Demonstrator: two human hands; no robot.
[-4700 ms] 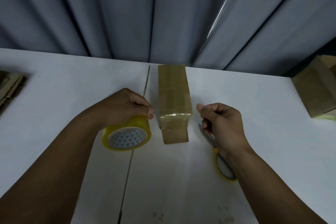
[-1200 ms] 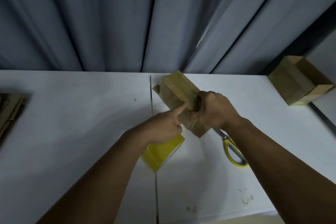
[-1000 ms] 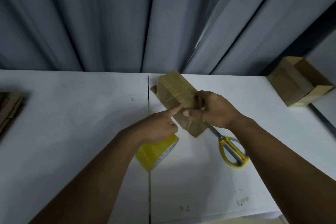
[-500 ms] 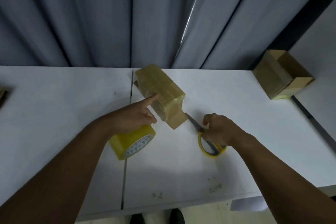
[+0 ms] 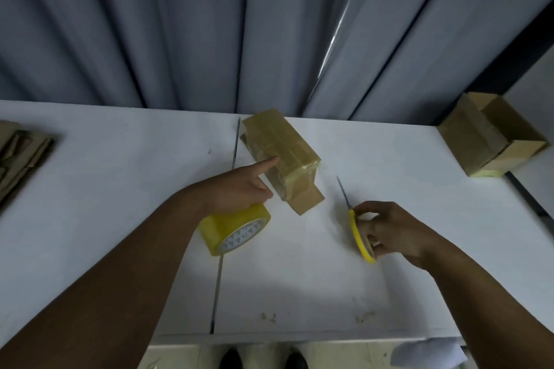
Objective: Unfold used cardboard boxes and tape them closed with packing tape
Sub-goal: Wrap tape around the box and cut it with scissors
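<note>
Grey-blue curtain (image 5: 209, 24) hangs in deep folds behind a white table (image 5: 120, 189), whose top is split by a dark seam (image 5: 221, 263) running from the far edge to the near one. Just right of that seam, toward the far side, lies the cardboard box (image 5: 278, 141), set at a slant and wrapped in glossy clear tape, with a brown flap (image 5: 308, 204) sticking out flat on the table at its near end. The left hand (image 5: 236, 189) sits on top of the yellow tape roll (image 5: 227, 231), its lower fingers curled round the roll while the index fingertip (image 5: 271, 162) stretches out straight and touches the box's left side near the upper edge. The roll stands tilted, its patterned core facing the camera. To the right, apart from the box, the right hand (image 5: 389, 228) grips the yellow-handled scissors (image 5: 356, 231), fingers through or round the handle loops (which of the two is too blurred to tell), the blades together and pointing away toward the far edge. A second box (image 5: 485, 135) sits at the far right corner, and flattened cardboard (image 5: 21, 153) is stacked at the left edge. Dark shoes (image 5: 230, 359) show below the table's near edge.
</note>
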